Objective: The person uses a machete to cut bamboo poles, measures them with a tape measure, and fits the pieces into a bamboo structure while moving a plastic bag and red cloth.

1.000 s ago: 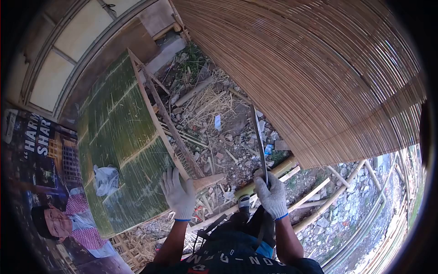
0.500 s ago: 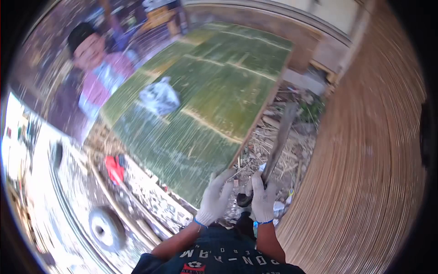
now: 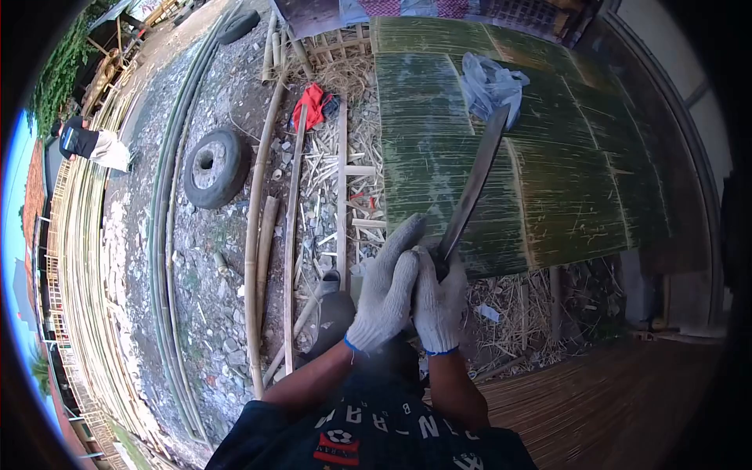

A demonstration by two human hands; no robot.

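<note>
My right hand (image 3: 439, 301), in a white knit glove with a blue cuff, is wrapped around the dark handle of a machete (image 3: 475, 186). Its long blade slants up and to the right, over a panel of flattened green bamboo (image 3: 576, 200). My left hand (image 3: 384, 294), gloved alike, is up against the right one near the handle. Its fingers are mostly stretched out, and it grips nothing I can see. Beyond the blade tip, a crumpled translucent plastic bag (image 3: 487, 82) lies on the panel.
An old tire (image 3: 217, 168), bamboo poles (image 3: 262, 204) and a red cloth (image 3: 312, 106) lie on the stony ground to the left. Farther off, a person (image 3: 92, 145) is beside long bamboo strips (image 3: 78, 274). A brown slatted surface (image 3: 548, 407) is at lower right.
My view has swung left, bringing the yard and the other person into sight. My hands have come together, and the machete now points over the bamboo panel instead of the littered ground beside it.
</note>
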